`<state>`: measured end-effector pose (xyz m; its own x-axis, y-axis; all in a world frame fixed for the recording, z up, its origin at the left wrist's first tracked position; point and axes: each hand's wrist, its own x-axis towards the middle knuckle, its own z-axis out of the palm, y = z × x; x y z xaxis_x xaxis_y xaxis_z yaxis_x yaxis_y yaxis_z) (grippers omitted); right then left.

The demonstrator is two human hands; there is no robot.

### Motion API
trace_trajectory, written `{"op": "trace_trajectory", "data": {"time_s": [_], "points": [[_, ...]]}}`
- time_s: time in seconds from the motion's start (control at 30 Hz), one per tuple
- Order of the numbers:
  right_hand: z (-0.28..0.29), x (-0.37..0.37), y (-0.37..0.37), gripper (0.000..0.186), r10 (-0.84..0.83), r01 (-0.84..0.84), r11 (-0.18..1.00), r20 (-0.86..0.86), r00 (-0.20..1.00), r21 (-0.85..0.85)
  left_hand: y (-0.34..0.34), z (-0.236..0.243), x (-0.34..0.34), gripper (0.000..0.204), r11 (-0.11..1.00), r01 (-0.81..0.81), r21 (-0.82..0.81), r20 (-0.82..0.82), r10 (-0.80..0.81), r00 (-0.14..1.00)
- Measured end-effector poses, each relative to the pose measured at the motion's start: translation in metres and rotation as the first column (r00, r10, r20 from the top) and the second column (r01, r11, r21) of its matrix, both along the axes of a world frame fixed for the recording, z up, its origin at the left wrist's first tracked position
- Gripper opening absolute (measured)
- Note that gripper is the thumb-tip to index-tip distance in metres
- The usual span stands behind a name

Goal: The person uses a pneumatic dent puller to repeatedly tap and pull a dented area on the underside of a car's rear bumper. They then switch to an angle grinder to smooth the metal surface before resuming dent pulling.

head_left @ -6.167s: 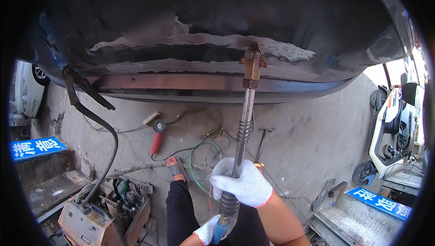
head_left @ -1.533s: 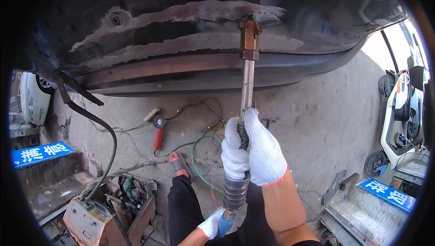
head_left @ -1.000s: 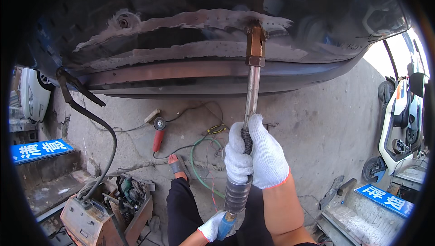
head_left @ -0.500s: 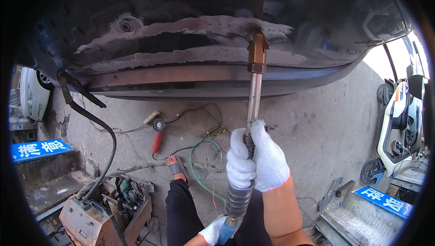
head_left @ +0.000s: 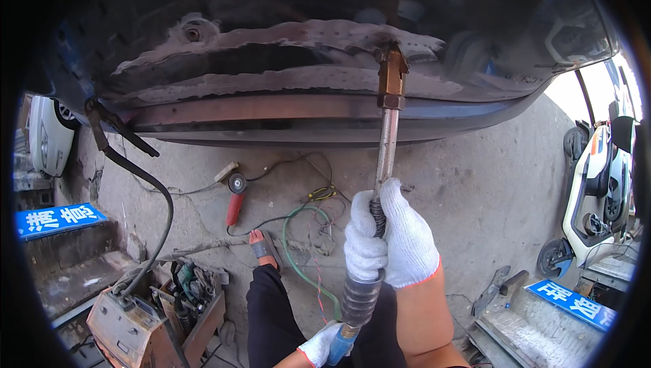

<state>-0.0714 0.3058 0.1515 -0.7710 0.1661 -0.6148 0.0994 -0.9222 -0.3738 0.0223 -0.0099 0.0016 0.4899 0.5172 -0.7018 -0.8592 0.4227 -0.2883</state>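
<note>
A long slide-hammer dent puller [head_left: 386, 144] runs from my lap up to a dark car body panel [head_left: 285, 66]. Its brass-coloured head [head_left: 392, 76] meets a strip of bare, sanded metal on that panel. White-gloved, my right hand [head_left: 400, 236] is closed around the shaft just above a black ribbed grip [head_left: 361, 300]. Lower down, my left hand [head_left: 322, 345], also gloved, is wrapped at the blue rear end [head_left: 342, 346] of the tool; its fingers are partly hidden. A clamp [head_left: 102, 120] with a thick cable grips the car's lower left edge.
On the concrete floor lie a red angle grinder [head_left: 235, 202], yellow-handled pliers [head_left: 322, 194] and a green hose [head_left: 298, 263]. A rusty machine box [head_left: 122, 331] with tools stands lower left. Signboards [head_left: 573, 303] rest on both sides, and a scooter [head_left: 590, 192] is at right.
The puller and my right hand sit slightly farther right in the picture. Both hands keep their hold, and the tool's head stays against the panel.
</note>
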Motion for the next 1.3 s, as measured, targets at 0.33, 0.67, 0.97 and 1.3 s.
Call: {"op": "trace_trajectory", "data": {"time_s": [0.33,0.67,0.97,1.3], "points": [[0.021,0.001,-0.005,0.051,-0.006,-0.021,0.981,0.135,0.991,0.194,0.0,0.031,-0.005,0.031,0.99,0.06,0.128,-0.076,-0.05,0.996],[0.012,-0.005,0.012,0.016,0.126,-0.131,0.946,0.037,0.991,0.298,0.005,-0.001,-0.003,0.036,0.998,-0.056,-0.037,0.297,0.064,0.953],[-0.004,0.032,-0.02,0.012,0.405,-0.407,0.873,0.068,0.912,0.269,-0.003,-0.005,0.002,0.04,0.997,-0.032,0.076,0.13,0.022,0.991],[-0.038,-0.002,-0.007,0.061,-0.067,-0.117,0.93,-0.472,0.879,-0.349,-0.015,-0.018,-0.012,0.038,0.949,-0.306,-0.076,0.477,0.304,0.824]]}}
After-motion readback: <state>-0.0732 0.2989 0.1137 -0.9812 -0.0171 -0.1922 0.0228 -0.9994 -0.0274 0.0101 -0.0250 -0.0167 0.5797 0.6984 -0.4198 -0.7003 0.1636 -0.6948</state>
